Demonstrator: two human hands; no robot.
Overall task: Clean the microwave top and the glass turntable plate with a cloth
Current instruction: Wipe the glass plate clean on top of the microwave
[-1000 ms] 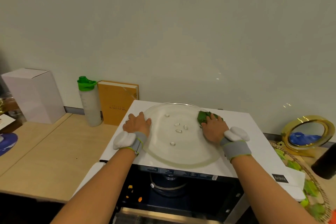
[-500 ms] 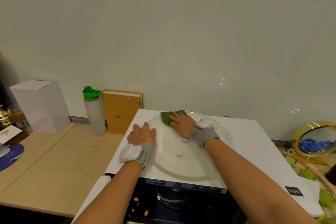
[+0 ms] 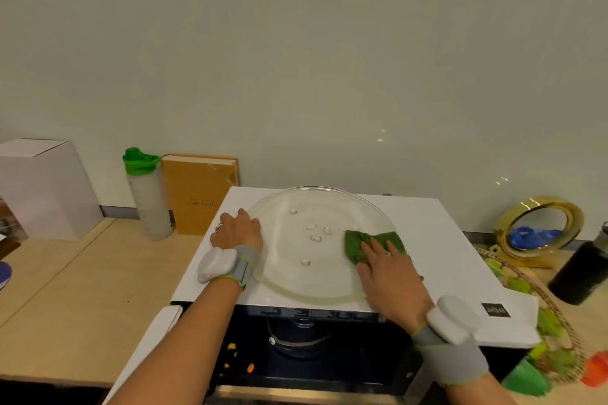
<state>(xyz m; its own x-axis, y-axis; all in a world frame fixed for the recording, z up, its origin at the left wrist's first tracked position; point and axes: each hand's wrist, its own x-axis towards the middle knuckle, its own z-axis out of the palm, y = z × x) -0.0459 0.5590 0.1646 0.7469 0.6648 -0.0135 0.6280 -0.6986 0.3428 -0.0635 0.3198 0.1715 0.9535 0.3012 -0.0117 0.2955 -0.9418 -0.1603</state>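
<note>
The glass plate (image 3: 316, 246) is lying flat on the white microwave top (image 3: 437, 240), its raised nubs showing near the middle. The left hand (image 3: 237, 229) is resting on the top at the plate's left rim, fingers straight and relaxed, touching the rim and holding nothing. The right hand (image 3: 390, 276) is pressing the green cloth (image 3: 358, 245) down on the right side of the plate, fingers flat and spread over it rather than curled round it, so this grip is open too. Both wrists are wearing grey bands with white pods. The microwave is sitting on a wooden bench (image 3: 65, 299). A bottle (image 3: 148, 194) with a green cap is standing just beside an orange book (image 3: 197, 194) that is leaning on the wall, left of the microwave. A gold mirror (image 3: 539, 227) is standing to the right.
</note>
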